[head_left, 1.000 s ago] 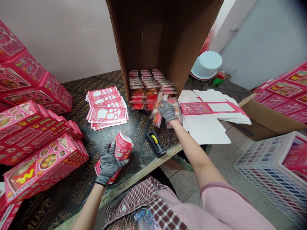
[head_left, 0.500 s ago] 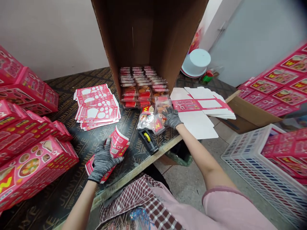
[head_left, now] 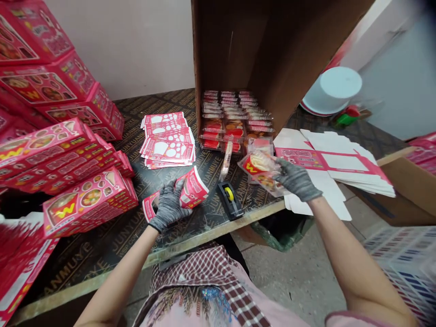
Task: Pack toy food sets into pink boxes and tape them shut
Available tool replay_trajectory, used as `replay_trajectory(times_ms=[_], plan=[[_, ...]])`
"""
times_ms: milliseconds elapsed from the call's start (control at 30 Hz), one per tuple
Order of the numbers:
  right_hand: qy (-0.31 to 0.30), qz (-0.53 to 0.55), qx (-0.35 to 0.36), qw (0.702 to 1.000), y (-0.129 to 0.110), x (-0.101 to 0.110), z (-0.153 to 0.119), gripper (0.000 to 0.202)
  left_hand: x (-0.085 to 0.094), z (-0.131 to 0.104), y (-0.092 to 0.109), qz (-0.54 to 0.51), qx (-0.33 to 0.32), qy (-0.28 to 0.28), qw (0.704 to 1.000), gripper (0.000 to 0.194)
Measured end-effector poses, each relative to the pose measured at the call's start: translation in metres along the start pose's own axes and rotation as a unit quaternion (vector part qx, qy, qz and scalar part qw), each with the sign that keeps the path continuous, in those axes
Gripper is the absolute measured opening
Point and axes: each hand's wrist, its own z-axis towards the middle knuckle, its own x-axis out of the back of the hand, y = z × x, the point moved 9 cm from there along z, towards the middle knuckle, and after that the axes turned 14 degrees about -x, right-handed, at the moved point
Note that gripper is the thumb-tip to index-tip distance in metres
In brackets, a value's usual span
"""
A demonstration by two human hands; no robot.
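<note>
In the head view my gloved left hand (head_left: pixel 171 202) is closed over a bent pink printed carton (head_left: pixel 193 188) near the table's front edge. My gloved right hand (head_left: pixel 297 179) pinches the right side of a clear plastic packet (head_left: pixel 260 169) with a red and yellow label, tilted above the table. Another clear packet (head_left: pixel 260 144) lies just behind it, partly covered. Between the hands sits a black tape dispenser (head_left: pixel 230 200) with a yellow core. A stack of flat pink cards with white cut-outs (head_left: pixel 170 141) lies beyond my left hand.
A tall cardboard box (head_left: pixel 235 50) on its side holds rows of packets (head_left: pixel 235 118). Flat pink-and-white cartons (head_left: pixel 327 159) are fanned on the right. Filled pink boxes (head_left: pixel 88 195) are piled at left. A white basin (head_left: pixel 335 88) stands back right; a lined bin (head_left: pixel 282 231) is below the edge.
My right hand has picked up a clear packet and raised it off the pile. My left hand keeps its hold on the pink carton. The view has swung left.
</note>
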Motion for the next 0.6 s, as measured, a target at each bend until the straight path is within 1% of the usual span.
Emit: replay_trajectory(times_ms=[33,67,100,133,200,267,300,367,400,467,500,533,567,600], plan=[[0.005,0.082,0.003,0.997,-0.008,0.003,-0.012,0.058,0.000,0.003,0.006,0.002,-0.015,0.003,1.000,0.114],[-0.006,0.161,0.013,0.987,-0.021,0.002,-0.025,0.058,0.000,0.007,0.013,0.005,-0.032,0.010,0.999,0.113],[-0.035,0.230,0.031,0.972,-0.038,-0.003,-0.038,0.056,0.001,0.010,0.019,0.009,-0.049,0.020,0.999,0.113],[-0.077,0.281,0.054,0.955,-0.058,-0.011,-0.052,0.055,0.002,0.012,0.025,0.015,-0.069,0.030,0.997,0.112],[-0.180,0.333,0.100,0.920,-0.099,-0.033,-0.080,0.050,0.007,0.015,0.032,0.035,-0.110,0.046,0.992,0.112],[-0.283,0.343,0.129,0.886,-0.129,-0.055,-0.103,0.048,0.013,0.015,0.035,0.065,-0.150,0.048,0.985,0.111],[-0.329,0.342,0.135,0.870,-0.139,-0.065,-0.112,0.048,0.015,0.015,0.037,0.080,-0.174,0.042,0.981,0.108],[-0.412,0.347,0.133,0.832,-0.150,-0.082,-0.124,0.053,0.019,0.013,0.043,0.106,-0.220,0.023,0.969,0.095],[-0.455,0.357,0.125,0.807,-0.154,-0.090,-0.127,0.057,0.019,0.011,0.048,0.117,-0.246,0.013,0.962,0.089],[-0.538,0.388,0.092,0.743,-0.157,-0.103,-0.130,0.063,0.019,0.006,0.062,0.133,-0.296,0.000,0.946,0.079],[-0.572,0.404,0.073,0.710,-0.157,-0.107,-0.129,0.065,0.019,0.003,0.069,0.137,-0.316,0.000,0.939,0.076],[-0.596,0.414,0.058,0.686,-0.155,-0.110,-0.126,0.068,0.020,0.000,0.074,0.140,-0.330,-0.001,0.934,0.073],[-0.601,0.421,0.046,0.678,-0.151,-0.110,-0.120,0.069,0.020,-0.002,0.077,0.140,-0.337,-0.003,0.931,0.072],[-0.589,0.425,0.040,0.687,-0.145,-0.108,-0.111,0.069,0.021,-0.004,0.076,0.139,-0.334,-0.003,0.932,0.072]])
